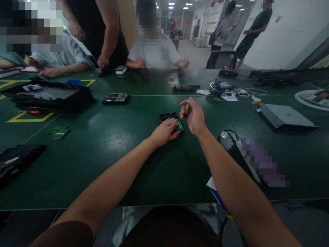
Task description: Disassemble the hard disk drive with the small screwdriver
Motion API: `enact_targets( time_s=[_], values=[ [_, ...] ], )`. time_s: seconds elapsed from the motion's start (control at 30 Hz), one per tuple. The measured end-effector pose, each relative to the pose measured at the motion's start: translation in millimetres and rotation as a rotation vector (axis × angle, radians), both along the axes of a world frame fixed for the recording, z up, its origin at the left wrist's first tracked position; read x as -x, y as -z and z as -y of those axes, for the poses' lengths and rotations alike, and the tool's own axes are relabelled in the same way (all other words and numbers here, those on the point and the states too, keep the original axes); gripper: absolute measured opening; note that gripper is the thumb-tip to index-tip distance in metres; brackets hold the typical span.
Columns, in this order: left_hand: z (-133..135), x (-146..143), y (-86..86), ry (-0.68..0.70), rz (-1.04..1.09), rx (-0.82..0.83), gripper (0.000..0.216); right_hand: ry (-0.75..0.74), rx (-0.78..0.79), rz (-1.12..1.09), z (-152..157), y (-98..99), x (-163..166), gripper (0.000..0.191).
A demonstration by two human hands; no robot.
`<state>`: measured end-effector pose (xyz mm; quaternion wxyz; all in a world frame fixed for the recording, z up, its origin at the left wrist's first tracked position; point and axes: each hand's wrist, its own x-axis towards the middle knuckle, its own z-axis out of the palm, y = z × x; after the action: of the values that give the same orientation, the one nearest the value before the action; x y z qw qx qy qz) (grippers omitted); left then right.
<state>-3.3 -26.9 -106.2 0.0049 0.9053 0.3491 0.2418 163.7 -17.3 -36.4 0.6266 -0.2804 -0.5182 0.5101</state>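
A black hard drive with a green circuit board [167,116] lies on the green table in front of me. My left hand [166,131] rests over its near part, with the fingers across the top and the thumb at the near edge, hiding much of it. Just to the right, my right hand [194,116] is raised a little above the table, closed around a screwdriver with a yellow and black handle [187,109]. The screwdriver's shaft is too faint to make out.
Another hard drive [117,98], a black casing [48,94] and a green circuit board [59,132] lie to the left. On the right are a silver metal box [288,116], a bowl of cables [221,86] and a power strip [248,159]. Other people are across the table.
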Motion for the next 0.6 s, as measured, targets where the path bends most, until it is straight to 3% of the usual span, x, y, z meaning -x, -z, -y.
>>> enact_targets(
  time_s=[0.1,0.27,0.6],
  values=[
    [-0.3,-0.1,0.9,-0.006,0.001,0.009,0.038,0.014,-0.001,0.001,-2.8,1.8,-1.1,0.051],
    [-1.7,-0.2,3.7,0.003,0.016,-0.011,0.038,0.056,0.005,0.019,0.7,0.1,0.3,0.041],
    [-0.3,0.3,-0.1,0.001,0.001,0.018,0.038,0.027,0.040,0.034,0.7,-1.9,-0.8,0.054]
  ],
)
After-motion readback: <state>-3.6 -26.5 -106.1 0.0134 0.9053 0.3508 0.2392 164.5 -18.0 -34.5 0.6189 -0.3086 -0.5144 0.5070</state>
